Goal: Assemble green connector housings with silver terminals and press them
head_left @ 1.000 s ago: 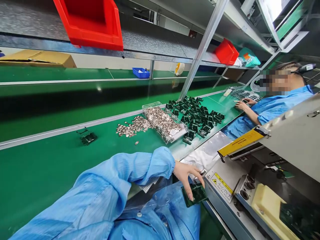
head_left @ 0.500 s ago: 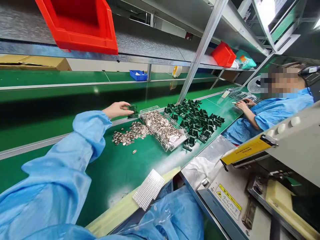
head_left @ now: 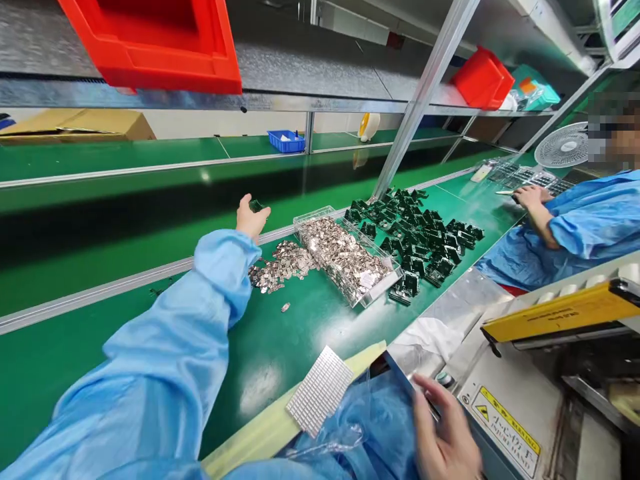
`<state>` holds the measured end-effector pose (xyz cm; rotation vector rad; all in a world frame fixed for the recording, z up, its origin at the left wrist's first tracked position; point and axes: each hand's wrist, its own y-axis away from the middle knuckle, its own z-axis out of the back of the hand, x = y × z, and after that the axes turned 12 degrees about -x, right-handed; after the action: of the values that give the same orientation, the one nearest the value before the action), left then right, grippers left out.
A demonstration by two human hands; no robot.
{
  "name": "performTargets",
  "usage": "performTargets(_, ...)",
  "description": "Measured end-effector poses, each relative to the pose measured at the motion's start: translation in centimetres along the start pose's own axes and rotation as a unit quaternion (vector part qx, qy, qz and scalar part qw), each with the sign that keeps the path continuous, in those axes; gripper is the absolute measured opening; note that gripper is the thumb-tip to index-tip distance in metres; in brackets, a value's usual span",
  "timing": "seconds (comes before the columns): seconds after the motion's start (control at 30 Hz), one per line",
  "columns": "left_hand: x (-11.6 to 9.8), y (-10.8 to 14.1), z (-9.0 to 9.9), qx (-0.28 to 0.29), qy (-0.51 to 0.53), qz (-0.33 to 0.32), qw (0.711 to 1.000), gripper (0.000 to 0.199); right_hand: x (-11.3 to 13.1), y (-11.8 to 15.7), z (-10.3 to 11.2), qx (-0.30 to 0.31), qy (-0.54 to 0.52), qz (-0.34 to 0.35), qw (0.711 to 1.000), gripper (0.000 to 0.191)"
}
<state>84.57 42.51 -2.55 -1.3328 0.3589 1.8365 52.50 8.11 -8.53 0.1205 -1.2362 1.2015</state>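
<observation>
A long green work surface [head_left: 280, 347] runs away from the person, and their left hand [head_left: 253, 219], reaching out from a pale blue sleeve [head_left: 215, 280], pinches a small dark green part [head_left: 257, 206] between its fingertips above the far side of the surface. Just below that hand lies a loose scatter of silver metal pieces [head_left: 280, 265], beside a clear plastic tray [head_left: 345, 257] heaped with more of them. Next to the tray, many dark green parts [head_left: 415, 240] lie in a cluster. Nearer the person, a silver gridded sheet [head_left: 320, 390] rests on a pale yellow board [head_left: 265, 427].

At lower right, the right hand [head_left: 443, 430] is blurred, its fingers apart, beside a machine with a yellow warning label [head_left: 505, 430]; whether it holds anything cannot be told. Across the surface, a co-worker's hand [head_left: 530, 197] works near a white fan [head_left: 563, 145]. Overhead, a metal shelf [head_left: 310, 87] carries red bins [head_left: 150, 47]. A blue crate [head_left: 286, 141] and a cardboard box [head_left: 77, 125] sit farther off.
</observation>
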Motion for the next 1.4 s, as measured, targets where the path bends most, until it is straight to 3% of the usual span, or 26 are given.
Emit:
performTargets(0.1,1.6,6.0,6.6,0.003,0.075,-0.188,0.979,0.067,0.8,-2.3,-6.2,0.142,-0.061,0.061,0.986,0.021)
performTargets(0.13,2.8,8.0,9.2,-0.009,0.047,-0.247,0.968,0.066,1.4,-3.3,-8.5,0.182,-0.070,0.073,0.978,0.023)
performTargets(0.17,4.5,9.8,11.8,-0.056,0.007,-0.275,0.960,0.067,2.1,-4.3,-10.8,0.224,-0.062,0.082,0.969,0.024)
performTargets(0.23,8.4,12.1,16.1,-0.157,-0.069,-0.258,0.951,0.079,3.7,-6.0,-15.2,0.319,0.002,0.081,0.944,0.021)
performTargets(0.3,12.4,12.5,19.0,-0.178,-0.129,-0.165,0.961,0.100,5.1,-7.0,-19.0,0.366,0.038,0.076,0.927,0.015)
performTargets(0.4,16.2,10.9,20.4,-0.104,-0.185,-0.048,0.976,0.122,6.6,-7.1,-23.1,0.390,0.072,0.068,0.915,0.011)
performTargets(0.47,16.9,9.3,20.1,-0.066,-0.216,-0.043,0.973,0.126,7.1,-6.7,-24.6,0.399,0.091,0.062,0.910,0.014)
performTargets(0.53,16.8,8.0,19.3,-0.048,-0.243,-0.060,0.967,0.117,7.3,-6.4,-25.2,0.406,0.097,0.054,0.907,0.022)
performTargets(0.7,15.7,7.1,17.9,0.004,-0.177,-0.028,0.984,0.066,7.0,-6.5,-23.4,0.409,0.038,0.017,0.912,0.024)
performTargets(0.83,12.8,11.4,15.9,0.060,0.069,0.005,0.996,0.064,6.8,-6.2,-18.6,0.407,-0.058,-0.048,0.910,0.010)
performTargets(0.93,9.0,16.9,13.7,0.180,0.196,0.007,0.964,0.061,7.0,-4.7,-13.9,0.352,-0.166,-0.116,0.914,0.023)
performTargets(1.07,5.2,22.7,11.8,0.312,0.267,0.018,0.912,0.058,7.4,-1.9,-9.1,0.241,-0.242,-0.177,0.923,0.021)
performTargets(1.17,4.5,23.9,11.2,0.371,0.266,-0.029,0.889,0.049,7.4,-0.5,-7.3,0.206,-0.269,-0.224,0.914,0.019)
performTargets(1.27,4.5,23.7,11.0,0.458,0.239,-0.071,0.853,0.034,7.5,-0.4,-6.6,0.194,-0.302,-0.229,0.905,0.017)
performTargets(1.4,4.5,23.3,11.0,0.521,0.259,-0.048,0.812,0.050,7.3,-0.5,-7.1,0.251,-0.347,-0.225,0.875,0.017)
